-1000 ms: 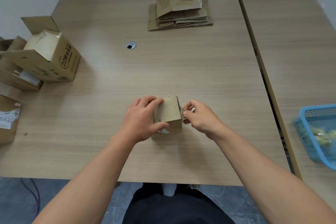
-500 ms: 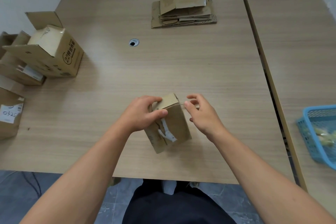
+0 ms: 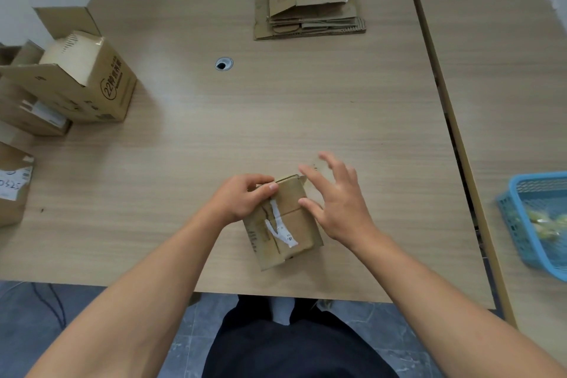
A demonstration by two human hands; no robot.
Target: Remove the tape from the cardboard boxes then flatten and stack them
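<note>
On pale wooden table (image 3: 306,120), small brown cardboard box (image 3: 294,218) had tipped back, exposing unpeeled white tape (image 3: 277,225); left hand (image 3: 242,199) gripped its top, right hand (image 3: 340,209) had let go, fingers splayed.

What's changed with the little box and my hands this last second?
The small brown cardboard box has tipped toward the person, showing a torn white label. The right hand released its pinch at the box's edge and spread open. The left hand still grips the box's top; the flattened cardboard stack hasn't moved.

Brown box (image 3: 283,224) with white tape (image 3: 280,228); blue basket (image 3: 534,224); wood-grain table (image 3: 306,116).
</note>
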